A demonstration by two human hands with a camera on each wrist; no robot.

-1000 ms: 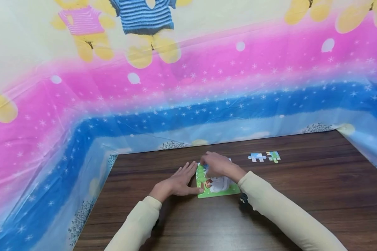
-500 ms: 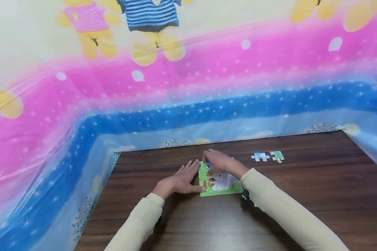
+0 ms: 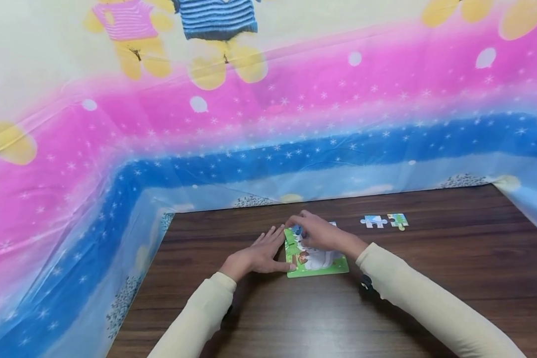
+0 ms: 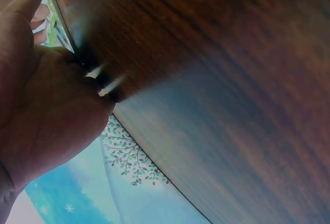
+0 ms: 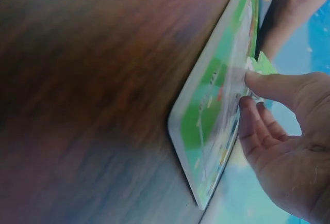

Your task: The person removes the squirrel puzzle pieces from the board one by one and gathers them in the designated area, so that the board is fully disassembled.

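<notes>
A jigsaw puzzle board with a green border and a white animal picture lies flat on the dark wooden table. My left hand lies along its left edge, fingers stretched out, thumb on the lower left corner. My right hand reaches over the board's upper part. In the right wrist view its thumb and fingers pinch a green and white puzzle piece, which stands tilted above the board surface. The right fingers hide part of the picture. The left wrist view shows mostly the left palm and table.
Two loose puzzle pieces lie to the right of the board, a light blue one and a green one. The wooden table ends at a printed cloth with bears and snowflakes behind it.
The right wrist has shifted slightly to the right, and more of the board's upper left shows beneath the hand. The left hand keeps its place at the board's edge. The head view has tilted a little.
</notes>
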